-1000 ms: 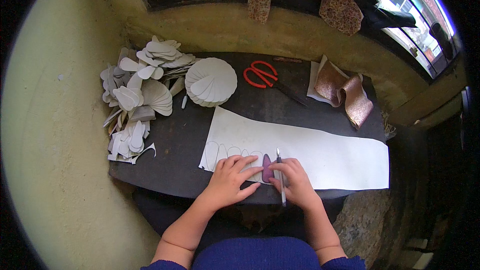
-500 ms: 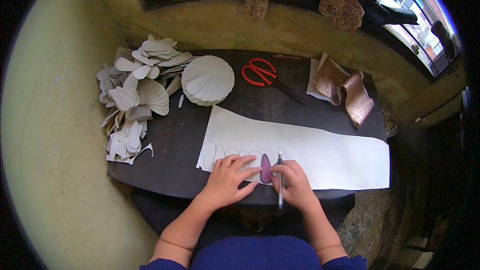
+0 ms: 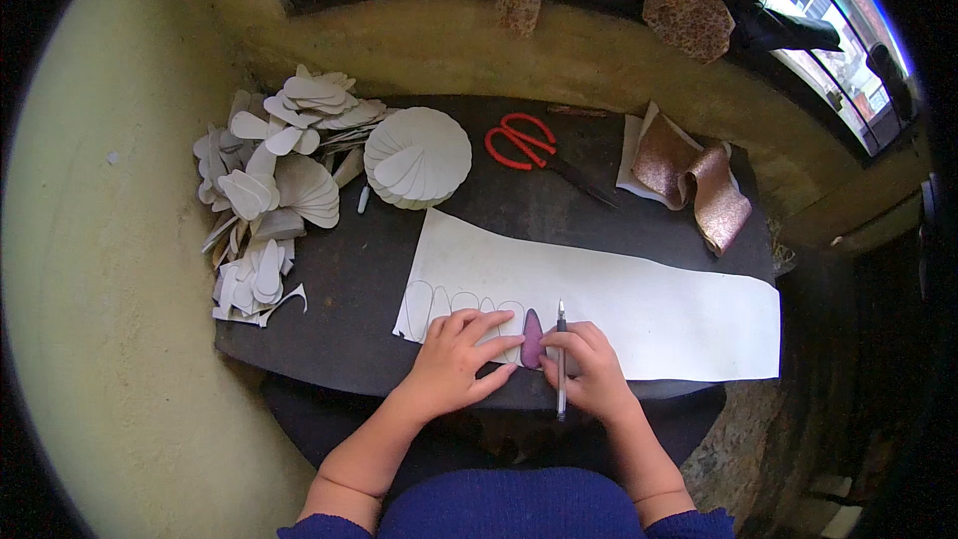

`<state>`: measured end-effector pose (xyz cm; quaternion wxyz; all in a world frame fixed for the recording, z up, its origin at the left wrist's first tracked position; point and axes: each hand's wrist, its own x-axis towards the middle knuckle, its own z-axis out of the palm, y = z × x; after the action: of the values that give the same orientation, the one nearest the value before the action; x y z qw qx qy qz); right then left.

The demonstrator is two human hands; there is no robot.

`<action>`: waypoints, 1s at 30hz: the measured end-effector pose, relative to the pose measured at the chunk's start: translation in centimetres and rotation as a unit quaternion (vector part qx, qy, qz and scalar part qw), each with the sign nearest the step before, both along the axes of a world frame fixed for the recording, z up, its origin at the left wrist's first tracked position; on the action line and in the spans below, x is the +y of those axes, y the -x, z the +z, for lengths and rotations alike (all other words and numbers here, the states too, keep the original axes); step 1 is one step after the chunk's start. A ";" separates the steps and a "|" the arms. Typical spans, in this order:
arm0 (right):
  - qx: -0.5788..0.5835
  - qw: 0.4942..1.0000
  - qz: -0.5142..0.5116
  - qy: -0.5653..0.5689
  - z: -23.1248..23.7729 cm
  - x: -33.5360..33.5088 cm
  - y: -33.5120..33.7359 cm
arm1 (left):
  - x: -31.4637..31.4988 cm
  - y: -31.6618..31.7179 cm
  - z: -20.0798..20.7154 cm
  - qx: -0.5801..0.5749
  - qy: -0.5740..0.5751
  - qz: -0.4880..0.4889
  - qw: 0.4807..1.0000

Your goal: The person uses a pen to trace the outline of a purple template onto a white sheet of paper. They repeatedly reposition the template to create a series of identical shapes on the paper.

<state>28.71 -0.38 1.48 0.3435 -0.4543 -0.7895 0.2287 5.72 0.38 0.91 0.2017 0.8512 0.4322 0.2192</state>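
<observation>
A white sheet (image 3: 659, 319) lies along the near edge of the dark table, with a row of rounded teardrop outlines drawn at its left end. On the sheet, just right of those outlines, rests a small purple teardrop-shaped template (image 3: 532, 341). My left hand (image 3: 459, 357) lies over the drawn outlines with its fingers spread, fingertips at the template's left edge. My right hand (image 3: 591, 371) holds a pen (image 3: 561, 369) with a clear barrel, its tip pointing away from me. Thumb and fingertip of that hand touch the template's right side.
Red-handled scissors (image 3: 521, 142) lie at the back of the table. Left of them are a round fan of white teardrop pieces (image 3: 429, 135), a small white stick (image 3: 363, 200) and heaped cut pieces (image 3: 254, 195). Glittery rose-gold material (image 3: 664, 162) sits back right. A wall (image 3: 110, 269) borders the left.
</observation>
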 end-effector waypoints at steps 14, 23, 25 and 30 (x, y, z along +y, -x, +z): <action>-0.007 0.999 -0.022 0.024 -0.4 0.0 0.0 | -0.5 -1.4 0.4 0.014 0.005 0.056 0.998; 0.011 0.999 -0.034 0.017 -0.8 0.1 -0.1 | -0.6 -1.8 0.5 0.020 0.011 0.072 0.997; 0.018 0.999 -0.034 0.017 -0.7 0.1 0.1 | -0.6 -1.8 0.5 0.023 0.010 0.074 0.997; 0.019 0.999 -0.030 0.022 -0.4 0.2 0.2 | -0.7 -1.8 0.5 0.022 0.015 0.080 0.996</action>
<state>28.53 -0.16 1.13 0.3547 -0.4806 -0.7640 0.2439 7.56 -0.30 1.42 0.1867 0.8153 0.5065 0.2095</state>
